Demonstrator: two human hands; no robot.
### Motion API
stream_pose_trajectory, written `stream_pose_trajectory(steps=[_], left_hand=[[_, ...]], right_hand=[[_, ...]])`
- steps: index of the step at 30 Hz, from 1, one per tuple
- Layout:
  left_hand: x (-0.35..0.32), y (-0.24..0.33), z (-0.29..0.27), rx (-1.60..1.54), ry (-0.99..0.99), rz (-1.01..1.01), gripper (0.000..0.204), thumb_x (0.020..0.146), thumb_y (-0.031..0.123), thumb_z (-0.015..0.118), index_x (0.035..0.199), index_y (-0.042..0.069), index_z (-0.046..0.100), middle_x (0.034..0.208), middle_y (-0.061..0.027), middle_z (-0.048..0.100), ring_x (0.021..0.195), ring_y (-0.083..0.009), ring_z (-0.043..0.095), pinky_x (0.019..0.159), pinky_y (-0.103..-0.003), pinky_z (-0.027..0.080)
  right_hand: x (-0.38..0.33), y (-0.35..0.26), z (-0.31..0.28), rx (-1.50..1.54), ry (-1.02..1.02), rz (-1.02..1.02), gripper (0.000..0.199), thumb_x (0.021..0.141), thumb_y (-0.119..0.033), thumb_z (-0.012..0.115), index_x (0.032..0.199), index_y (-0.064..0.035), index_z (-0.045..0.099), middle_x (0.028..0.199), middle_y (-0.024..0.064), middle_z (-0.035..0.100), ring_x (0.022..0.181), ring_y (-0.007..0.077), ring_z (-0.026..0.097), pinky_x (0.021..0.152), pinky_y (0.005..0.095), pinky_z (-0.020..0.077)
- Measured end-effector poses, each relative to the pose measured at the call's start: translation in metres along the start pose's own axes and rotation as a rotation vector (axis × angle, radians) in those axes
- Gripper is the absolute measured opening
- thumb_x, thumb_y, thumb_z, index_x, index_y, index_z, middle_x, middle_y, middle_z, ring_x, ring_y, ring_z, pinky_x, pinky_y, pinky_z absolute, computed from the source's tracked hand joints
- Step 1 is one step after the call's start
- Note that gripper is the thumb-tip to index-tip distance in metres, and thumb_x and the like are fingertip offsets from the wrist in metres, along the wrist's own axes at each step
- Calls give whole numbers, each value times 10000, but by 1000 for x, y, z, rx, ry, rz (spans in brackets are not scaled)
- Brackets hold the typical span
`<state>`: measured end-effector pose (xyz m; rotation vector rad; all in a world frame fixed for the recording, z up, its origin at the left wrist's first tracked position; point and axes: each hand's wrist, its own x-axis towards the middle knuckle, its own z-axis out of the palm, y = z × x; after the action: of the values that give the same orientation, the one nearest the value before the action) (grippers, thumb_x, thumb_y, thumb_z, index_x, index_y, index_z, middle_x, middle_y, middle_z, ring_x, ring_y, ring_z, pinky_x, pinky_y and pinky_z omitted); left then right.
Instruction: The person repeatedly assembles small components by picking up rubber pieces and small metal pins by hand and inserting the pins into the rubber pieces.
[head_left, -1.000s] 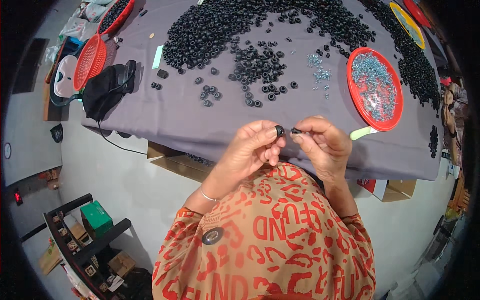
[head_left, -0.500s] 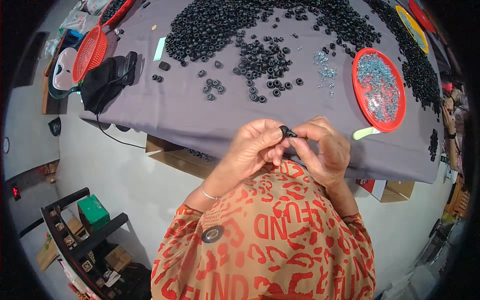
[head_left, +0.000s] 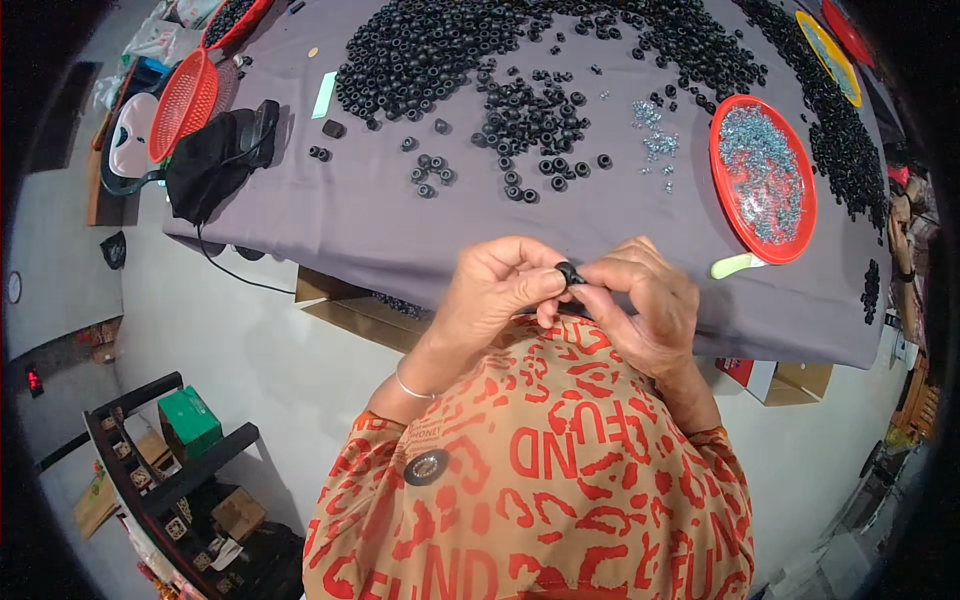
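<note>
My left hand (head_left: 497, 292) and my right hand (head_left: 642, 308) meet just above my chest, at the near edge of the table. Between their fingertips they pinch one small black ring (head_left: 569, 272); most of it is hidden by the fingers. Further up on the grey tablecloth (head_left: 350, 215) lies a big heap of black rings (head_left: 450, 45), with several loose rings (head_left: 525, 125) scattered nearer to me. A red plate (head_left: 763, 180) holding small shiny metal parts sits to the right of my hands.
A black cloth bag (head_left: 205, 165) and a red mesh basket (head_left: 185, 100) lie at the table's left end. A pale green handle (head_left: 735, 265) sticks out under the red plate. More black rings (head_left: 830, 120) run along the right side. A dark shelf (head_left: 150, 450) stands on the floor, lower left.
My two hands have closed together on the ring; the separate ring seen in the right fingers a second ago is now pressed against the left one.
</note>
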<state>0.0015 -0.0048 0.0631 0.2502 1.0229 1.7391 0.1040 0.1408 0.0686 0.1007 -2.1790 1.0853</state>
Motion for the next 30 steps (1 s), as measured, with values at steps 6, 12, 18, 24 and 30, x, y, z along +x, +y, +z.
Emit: stream_pose_trajectory(steps=[6, 12, 18, 24, 30], left_hand=[[4, 0, -3, -1, -51, -9, 126, 842, 71, 619, 888, -43, 592, 756, -99, 622, 593, -102, 579, 546, -222, 504], [0, 0, -7, 12, -78, -158, 147, 832, 101, 636, 852, -33, 578, 730, -97, 617, 570, -114, 586, 530, -222, 499], [-1, -21, -19, -202, -180, -205, 183, 817, 86, 634, 896, -77, 613, 851, -159, 640, 569, -139, 629, 500, -230, 529], [-8, -15, -14, -223, -237, -267, 265, 862, 160, 594, 948, -91, 595, 790, -134, 644, 568, -132, 632, 477, -176, 500], [-9, -22, -17, -401, -234, -260, 175, 851, 102, 614, 871, -71, 602, 710, -111, 628, 512, -121, 595, 478, -216, 532]], right_hand=[[4, 1, -4, 35, -3, -7, 278, 625, 72, 708, 842, -28, 567, 692, 68, 614, 555, 225, 563, 536, 306, 422], [14, -1, -18, 333, -266, 351, 260, 636, 9, 726, 880, 0, 637, 729, 65, 597, 634, 160, 560, 592, 265, 434], [14, 7, -17, 479, -486, 312, 317, 635, 25, 733, 941, 12, 649, 798, 61, 594, 681, 136, 548, 562, 243, 448], [11, 0, -14, 301, -436, 204, 245, 605, -3, 753, 812, -32, 625, 612, 8, 514, 542, 98, 480, 469, 237, 363], [10, -2, -4, 275, -398, 182, 241, 615, -67, 768, 771, -52, 585, 565, 12, 481, 484, 119, 438, 449, 265, 343]])
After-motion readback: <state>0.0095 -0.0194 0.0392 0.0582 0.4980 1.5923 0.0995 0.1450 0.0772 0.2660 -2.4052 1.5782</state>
